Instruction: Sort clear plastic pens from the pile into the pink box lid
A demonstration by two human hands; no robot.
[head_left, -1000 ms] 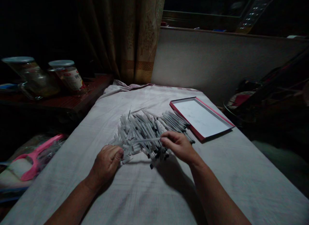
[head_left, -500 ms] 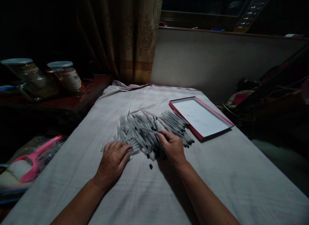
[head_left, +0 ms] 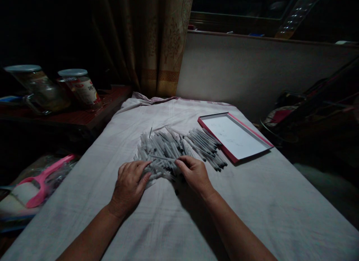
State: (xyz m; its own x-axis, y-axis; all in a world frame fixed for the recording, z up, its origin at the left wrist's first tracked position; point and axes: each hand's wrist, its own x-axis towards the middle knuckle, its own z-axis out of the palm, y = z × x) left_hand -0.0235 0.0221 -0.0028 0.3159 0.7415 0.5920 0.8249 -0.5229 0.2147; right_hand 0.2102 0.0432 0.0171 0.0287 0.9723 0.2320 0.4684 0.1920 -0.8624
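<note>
A heap of clear-barrelled pens [head_left: 157, 141], some with dark ends, lies on the white cloth [head_left: 157, 223]. Between the thumb and fingers of my right hand [head_left: 196, 175] is one pen [head_left: 161, 157], which points left above the heap. My left hand [head_left: 129, 184] rests at the heap's near left edge, thumb and index finger apart, close to the pen's far tip. Pens lying roughly parallel [head_left: 204, 141] form a group to the right. A small black piece, perhaps a pen cap [head_left: 176, 192], sits in front of the heap, in my right hand's shadow.
A shallow red-edged box lid [head_left: 232, 137] with a white inside lies right of the pens. Lidded jars [head_left: 80, 89] stand on a dark red table [head_left: 106, 100] at left. Below it are a pink-handled object [head_left: 45, 178] and plastic bags. A curtain [head_left: 162, 48] hangs behind.
My right hand has moved slightly left with the pen, bringing its tip near my left hand. My left hand has risen a little, its thumb and index finger further apart.
</note>
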